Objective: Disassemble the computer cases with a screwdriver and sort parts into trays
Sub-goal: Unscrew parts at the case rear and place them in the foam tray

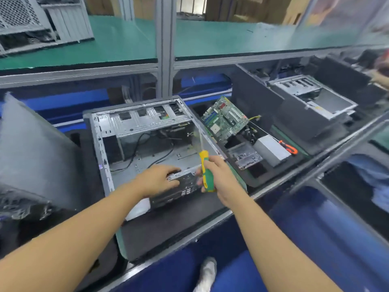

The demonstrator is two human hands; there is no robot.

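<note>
Tray (260, 175) at three o'clock holds a motherboard (225, 120), bracket (245, 158) and silver box (271, 149). I see the open computer case (147, 125) at centre; my left hand (155, 180) grips its near rim, my right hand (223, 178) clasps the screwdriver (207, 178).

No lettering is legible; marks on the motherboard (226, 120) and the screwdriver (207, 175) are too blurred.
</note>
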